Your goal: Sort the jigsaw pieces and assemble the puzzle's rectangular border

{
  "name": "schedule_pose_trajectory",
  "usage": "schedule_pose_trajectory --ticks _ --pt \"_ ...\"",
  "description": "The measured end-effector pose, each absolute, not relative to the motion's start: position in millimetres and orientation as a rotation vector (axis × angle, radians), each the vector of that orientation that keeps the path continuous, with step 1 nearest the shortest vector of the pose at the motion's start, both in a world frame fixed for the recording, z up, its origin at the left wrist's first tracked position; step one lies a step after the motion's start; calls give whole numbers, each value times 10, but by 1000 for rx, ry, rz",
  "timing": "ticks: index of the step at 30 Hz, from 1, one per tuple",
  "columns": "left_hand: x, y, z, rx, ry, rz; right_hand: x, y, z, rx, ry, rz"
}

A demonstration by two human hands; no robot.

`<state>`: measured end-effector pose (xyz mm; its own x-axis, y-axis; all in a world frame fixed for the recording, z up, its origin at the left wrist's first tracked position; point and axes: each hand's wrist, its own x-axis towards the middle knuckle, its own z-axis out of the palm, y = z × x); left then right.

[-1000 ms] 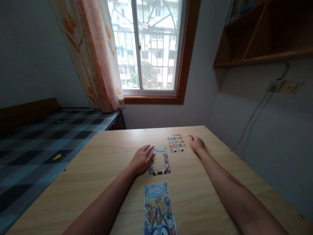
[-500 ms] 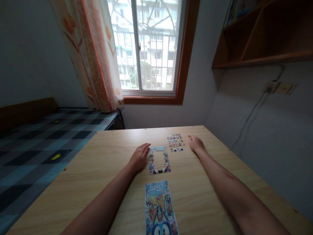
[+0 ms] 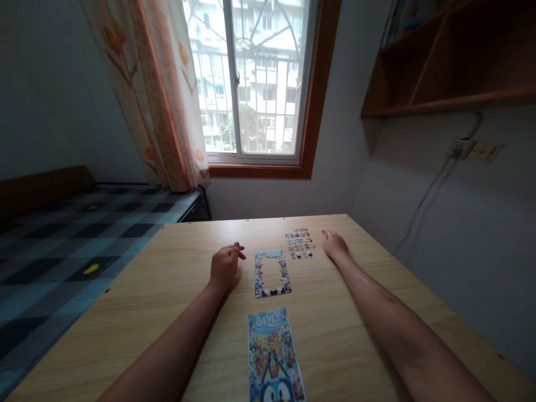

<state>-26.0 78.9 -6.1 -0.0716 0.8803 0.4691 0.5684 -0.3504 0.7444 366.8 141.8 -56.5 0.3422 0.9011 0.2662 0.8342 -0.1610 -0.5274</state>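
A jigsaw puzzle border lies on the table, joined into a rectangular frame around bare wood. Just left of it, apart from it, is my left hand, its fingers loosely bent and apart, with nothing visible in them. Loose jigsaw pieces lie in rows beyond the border, to its right. My right hand rests on the table to the right of these pieces, fingers loosely stretched forward, holding nothing I can see. Nearer to me lies a Bluey picture sheet, its lower end cut off by the view.
The wooden table reaches toward the wall below a window. A bed with a checked cover stands on the left. A wall shelf and a socket with a cable are on the right.
My left hand has moved left, away from the puzzle border's edge, and its fingers have bent more. My right hand stays by the loose pieces.
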Motion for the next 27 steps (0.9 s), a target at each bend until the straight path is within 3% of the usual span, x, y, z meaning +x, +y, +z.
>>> schedule_pose_trajectory --ticks 16,27 --pt "-224 734 -43 1702 1735 1194 3486 1705 -319 -1791 -1033 374" --pt "-258 779 -105 1696 1716 1362 2793 1732 36 -1806 -1570 275"
